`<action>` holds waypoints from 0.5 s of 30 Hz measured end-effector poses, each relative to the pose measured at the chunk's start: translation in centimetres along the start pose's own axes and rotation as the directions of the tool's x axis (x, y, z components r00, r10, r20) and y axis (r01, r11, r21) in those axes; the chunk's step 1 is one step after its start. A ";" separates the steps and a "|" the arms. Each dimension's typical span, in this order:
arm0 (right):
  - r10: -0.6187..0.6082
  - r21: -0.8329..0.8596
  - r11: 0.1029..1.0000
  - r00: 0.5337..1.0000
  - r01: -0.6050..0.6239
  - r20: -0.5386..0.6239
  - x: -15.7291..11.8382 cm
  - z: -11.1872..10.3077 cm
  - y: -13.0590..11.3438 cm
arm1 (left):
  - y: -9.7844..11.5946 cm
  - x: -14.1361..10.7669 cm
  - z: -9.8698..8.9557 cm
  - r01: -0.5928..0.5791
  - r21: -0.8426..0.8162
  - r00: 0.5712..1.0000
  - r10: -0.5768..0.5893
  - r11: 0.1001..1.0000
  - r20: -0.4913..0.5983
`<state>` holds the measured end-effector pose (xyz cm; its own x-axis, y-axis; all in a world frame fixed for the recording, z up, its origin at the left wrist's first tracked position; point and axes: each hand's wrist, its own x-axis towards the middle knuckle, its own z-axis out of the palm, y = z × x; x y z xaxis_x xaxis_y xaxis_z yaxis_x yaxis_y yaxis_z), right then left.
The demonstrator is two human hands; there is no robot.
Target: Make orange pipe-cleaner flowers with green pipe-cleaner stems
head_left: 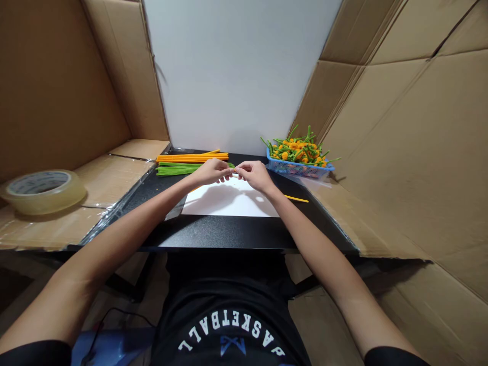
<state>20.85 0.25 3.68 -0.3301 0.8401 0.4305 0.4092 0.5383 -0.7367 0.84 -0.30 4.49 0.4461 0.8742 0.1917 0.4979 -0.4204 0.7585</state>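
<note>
Over a white sheet of paper (231, 201), my left hand (212, 172) and my right hand (254, 175) meet fingertip to fingertip. Both are closed in a pinch. What sits between the fingertips is small and mostly hidden, so I cannot make it out. Just beyond my left hand lie a bundle of green pipe cleaners (177, 169) and, behind it, a bundle of orange pipe cleaners (190, 157). A single yellow-orange pipe cleaner (297, 199) sticks out to the right from under my right wrist.
At the back right, a blue plastic basket (293, 168) is heaped with orange pipe-cleaner flowers (297, 147) on green stems. A wide roll of clear tape (46, 192) rests on cardboard at the left. Cardboard walls (412, 152) flank the black table (213, 233).
</note>
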 end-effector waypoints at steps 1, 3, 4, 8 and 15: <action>-0.001 -0.003 1.000 1.000 0.001 -0.002 0.0 0.0 0.0 | -0.1 0.0 0.0 0.035 -0.064 0.999 -0.032 0.997 0.039; -0.001 -0.009 1.000 1.000 0.001 0.006 0.1 -0.1 0.0 | -0.2 0.0 0.0 0.096 -0.137 0.994 -0.087 0.986 0.065; 0.002 -0.005 1.000 1.000 -0.002 0.011 0.1 -0.1 0.0 | -0.1 0.0 0.0 0.114 -0.146 0.993 -0.108 0.983 0.050; 0.038 0.080 0.996 0.999 -0.039 0.019 0.1 -0.3 -0.1 | 0.4 0.2 -0.1 0.087 -0.061 0.993 -0.091 0.994 -0.075; 0.228 0.336 0.881 0.921 -0.333 0.315 -0.2 -1.0 -0.3 | 1.6 -0.7 -0.2 -0.238 0.470 0.900 0.374 0.850 -0.222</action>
<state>21.65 0.01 4.36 -0.4792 0.8754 0.0644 0.1849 0.1724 -0.9675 1.25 -1.53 5.70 0.4232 0.6836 0.5947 0.6670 -0.6792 0.3062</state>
